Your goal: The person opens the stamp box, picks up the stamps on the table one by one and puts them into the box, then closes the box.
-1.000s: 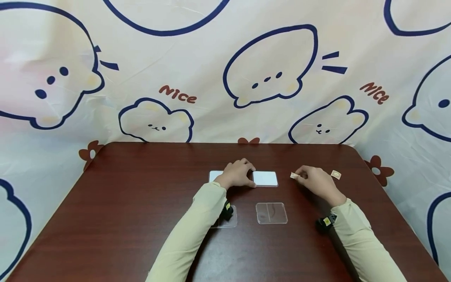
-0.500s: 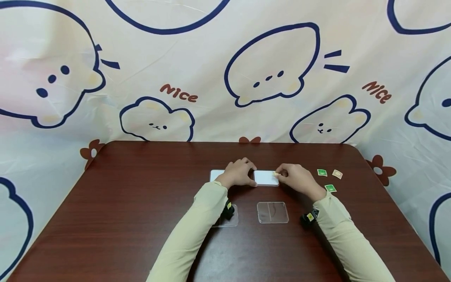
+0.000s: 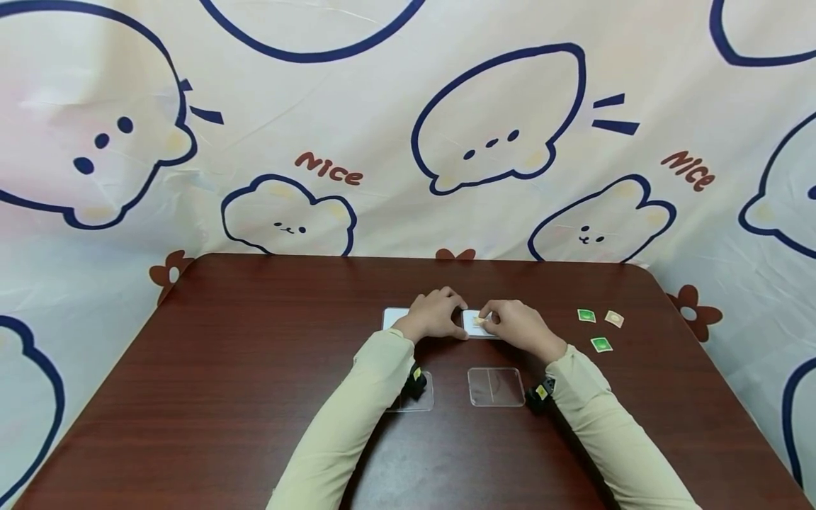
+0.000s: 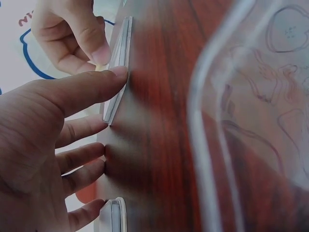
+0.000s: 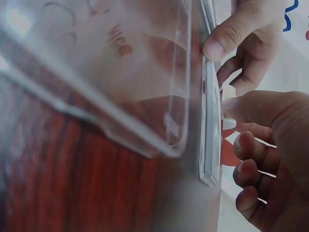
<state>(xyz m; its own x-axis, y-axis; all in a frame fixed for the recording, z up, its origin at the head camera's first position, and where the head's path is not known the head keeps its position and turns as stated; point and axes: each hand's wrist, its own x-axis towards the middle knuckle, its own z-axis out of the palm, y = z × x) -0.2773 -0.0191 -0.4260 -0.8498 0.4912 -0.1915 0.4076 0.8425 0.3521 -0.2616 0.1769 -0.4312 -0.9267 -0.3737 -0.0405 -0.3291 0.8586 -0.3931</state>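
Note:
With thumb and index finger, my left hand [image 3: 433, 316] holds the left end of a shallow clear case with a white insert [image 3: 471, 331]. Over that white surface my right hand [image 3: 519, 328] pinches a small beige stamp [image 3: 479, 321] between thumb and index finger. The stamp's toothed edge shows in the right wrist view, close against the case [image 5: 209, 130], while the other right fingers stay loosely curled. A second white case [image 3: 393, 317] lies left of the first, partly hidden behind my left hand.
Two green stamps [image 3: 586, 316] [image 3: 601, 345] and another beige stamp [image 3: 615, 319] lie to the right on the brown table [image 3: 255, 382]. Nearer to me are two clear lids [image 3: 497, 387] [image 3: 422, 397], the left one partly covered by my left wrist. A patterned cloth [image 3: 382, 127] hangs behind the table.
My right hand has moved left with the beige stamp, from beside the case to over its white surface, uncovering two green stamps. My left hand has stayed at the case.

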